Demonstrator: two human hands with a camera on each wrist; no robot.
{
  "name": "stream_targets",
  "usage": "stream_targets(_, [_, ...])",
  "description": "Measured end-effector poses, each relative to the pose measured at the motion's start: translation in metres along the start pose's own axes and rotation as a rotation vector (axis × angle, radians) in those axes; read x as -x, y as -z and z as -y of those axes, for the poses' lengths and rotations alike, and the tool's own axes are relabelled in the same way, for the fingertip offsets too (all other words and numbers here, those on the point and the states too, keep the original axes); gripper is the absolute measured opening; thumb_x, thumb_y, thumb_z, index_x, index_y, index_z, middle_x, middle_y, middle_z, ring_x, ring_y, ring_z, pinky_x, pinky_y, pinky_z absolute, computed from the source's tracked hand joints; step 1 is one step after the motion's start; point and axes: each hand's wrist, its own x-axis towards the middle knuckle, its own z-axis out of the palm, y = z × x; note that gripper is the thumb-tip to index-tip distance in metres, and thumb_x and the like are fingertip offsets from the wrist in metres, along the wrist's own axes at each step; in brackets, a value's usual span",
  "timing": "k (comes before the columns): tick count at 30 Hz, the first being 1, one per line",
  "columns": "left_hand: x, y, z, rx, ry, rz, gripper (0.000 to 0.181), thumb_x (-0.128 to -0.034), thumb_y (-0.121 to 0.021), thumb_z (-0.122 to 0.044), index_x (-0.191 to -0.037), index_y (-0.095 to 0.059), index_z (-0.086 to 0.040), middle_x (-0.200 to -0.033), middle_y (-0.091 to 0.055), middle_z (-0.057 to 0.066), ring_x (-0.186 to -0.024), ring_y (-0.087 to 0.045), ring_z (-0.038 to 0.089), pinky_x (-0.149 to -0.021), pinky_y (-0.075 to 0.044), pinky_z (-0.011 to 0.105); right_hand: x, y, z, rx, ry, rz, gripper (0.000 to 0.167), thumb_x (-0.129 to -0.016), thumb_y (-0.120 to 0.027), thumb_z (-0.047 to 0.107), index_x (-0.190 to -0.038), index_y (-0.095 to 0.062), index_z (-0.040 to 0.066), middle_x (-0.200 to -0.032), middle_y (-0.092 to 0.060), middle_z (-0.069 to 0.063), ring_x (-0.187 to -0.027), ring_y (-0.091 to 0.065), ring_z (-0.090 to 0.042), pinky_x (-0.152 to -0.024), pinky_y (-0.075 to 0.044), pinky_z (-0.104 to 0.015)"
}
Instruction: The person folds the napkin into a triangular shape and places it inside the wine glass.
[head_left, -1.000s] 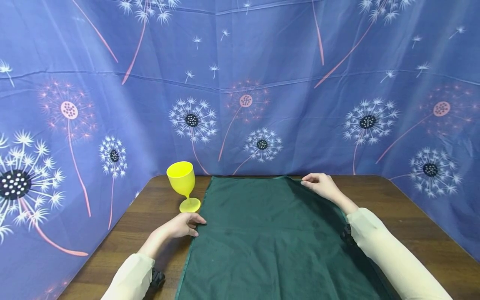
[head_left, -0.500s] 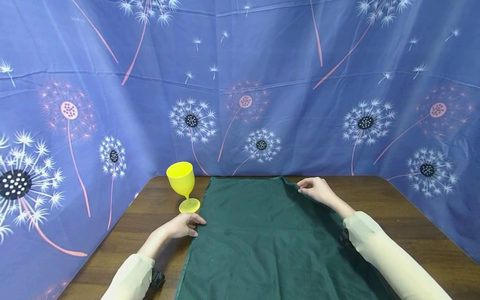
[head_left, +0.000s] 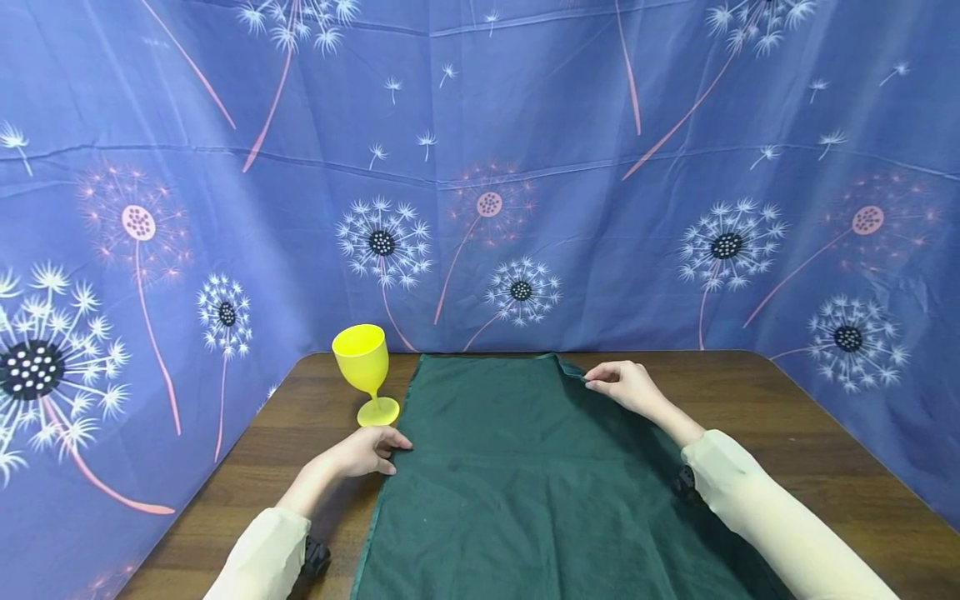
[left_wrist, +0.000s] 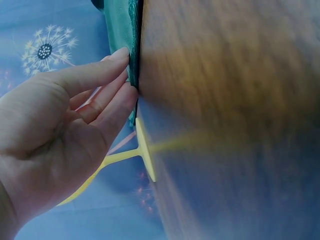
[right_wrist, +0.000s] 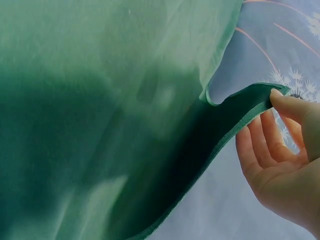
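Observation:
A dark green cloth (head_left: 510, 475) lies spread over the middle of the wooden table. Between thumb and fingers my right hand (head_left: 628, 388) pinches its far right corner, lifted so that the right edge curls up, as the right wrist view shows of the raised cloth (right_wrist: 240, 107). My left hand (head_left: 362, 452) rests at the cloth's left edge, fingers loosely extended; the left wrist view has its fingertips touching the cloth's edge (left_wrist: 122, 30). Just beyond that hand a yellow goblet (head_left: 363, 362) stands upright beside the cloth's far left part.
The brown wooden table (head_left: 795, 467) extends to both sides of the cloth. A blue dandelion-print curtain (head_left: 600, 250) hangs behind the table and along its left and right sides.
My right hand has moved left and slightly nearer, drawing the lifted cloth corner inward. The left hand and the goblet stay in place.

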Motion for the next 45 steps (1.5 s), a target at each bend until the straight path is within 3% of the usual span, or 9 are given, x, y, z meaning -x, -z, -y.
stream_targets(7, [-0.002, -0.001, 0.003, -0.029, -0.001, -0.01, 0.033, -0.0774, -0.071, 0.002, -0.11, -0.062, 0.004, -0.111, -0.064, 0.019, -0.109, -0.058, 0.038, -0.09, -0.05, 0.042, 0.002, -0.007, 0.004, 0.006, 0.014, 0.013, 0.015, -0.085, -0.068, 0.014, -0.094, -0.072, 0.003, -0.085, -0.072, -0.01, -0.068, -0.06, -0.012, -0.06, -0.047, -0.025])
stream_targets(12, [-0.006, 0.001, 0.001, -0.034, -0.013, -0.017, 0.034, -0.081, -0.072, -0.009, -0.112, -0.062, 0.003, -0.113, -0.065, 0.017, -0.11, -0.058, 0.036, -0.092, -0.048, 0.044, 0.004, -0.007, 0.005, 0.006, 0.024, 0.019, 0.011, -0.085, -0.069, 0.016, -0.088, -0.071, 0.006, -0.082, -0.071, -0.006, -0.071, -0.061, -0.013, -0.063, -0.047, -0.028])
stream_targets(24, [-0.007, 0.002, 0.003, -0.003, 0.004, -0.015, 0.036, -0.0826, -0.071, -0.015, -0.114, -0.063, 0.001, -0.114, -0.066, 0.015, -0.112, -0.057, 0.033, -0.091, -0.048, 0.038, 0.016, -0.015, 0.013, -0.108, -0.024, 0.159, 0.014, -0.087, -0.066, 0.016, -0.091, -0.07, 0.003, -0.079, -0.069, -0.017, -0.065, -0.062, -0.022, -0.057, -0.048, -0.025])
stream_targets(31, [-0.004, 0.001, 0.001, 0.003, 0.0, -0.01, 0.037, -0.0834, -0.07, -0.015, -0.115, -0.062, 0.002, -0.114, -0.065, 0.016, -0.112, -0.057, 0.033, -0.091, -0.048, 0.042, 0.02, -0.025, 0.01, -0.1, 0.004, 0.189, 0.014, -0.086, -0.067, 0.014, -0.092, -0.071, 0.002, -0.076, -0.07, -0.011, -0.064, -0.063, -0.016, -0.059, -0.05, -0.025])
stream_targets(45, [0.0, 0.002, 0.001, -0.007, -0.013, -0.003, 0.036, -0.0846, -0.069, -0.013, -0.115, -0.06, 0.004, -0.115, -0.064, 0.019, -0.112, -0.056, 0.036, -0.092, -0.047, 0.044, 0.031, -0.034, 0.017, -0.024, -0.045, 0.218, 0.01, -0.084, -0.068, 0.013, -0.088, -0.073, 0.006, -0.087, -0.073, -0.006, -0.074, -0.065, -0.014, -0.063, -0.05, -0.029])
